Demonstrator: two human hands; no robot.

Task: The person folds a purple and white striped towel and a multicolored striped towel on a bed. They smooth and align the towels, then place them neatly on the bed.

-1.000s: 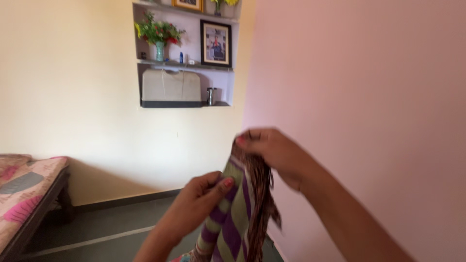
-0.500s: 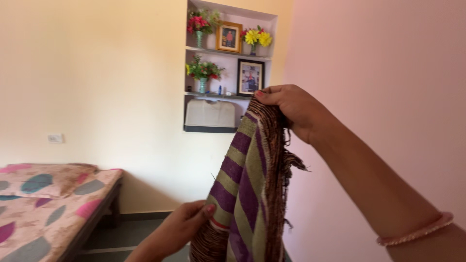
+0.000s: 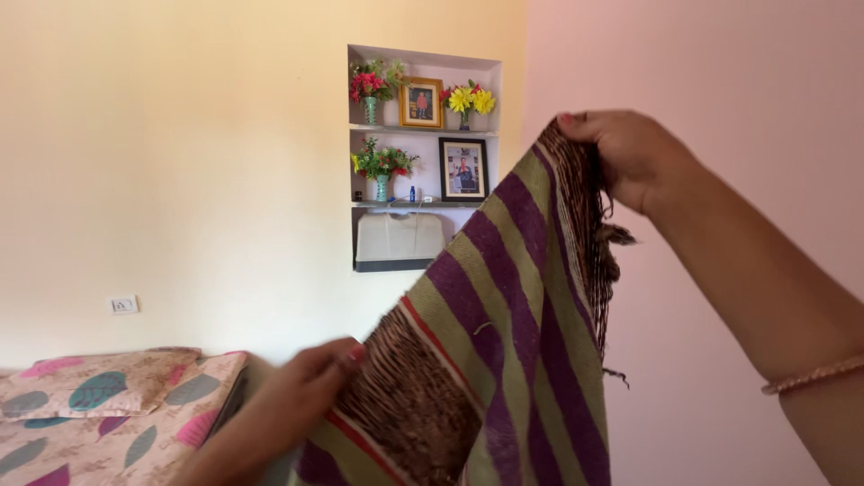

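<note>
No packages, labels, signs, screens visible.

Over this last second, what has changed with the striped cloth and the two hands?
The right hand has lifted its corner of the purple and green striped cloth up and to the right. The left hand has slid down and to the left along the edge, so the cloth, bunched before, is now spread out. Both hands kept their grip. The wall niche with flowers and the bed are unchanged.

The striped mat (image 3: 504, 306) is coarse woven cloth, matt, with rough brown fringed ends. The bed (image 3: 99, 414) carries smooth printed cotton. Walls (image 3: 180, 162) look matt painted.
</note>
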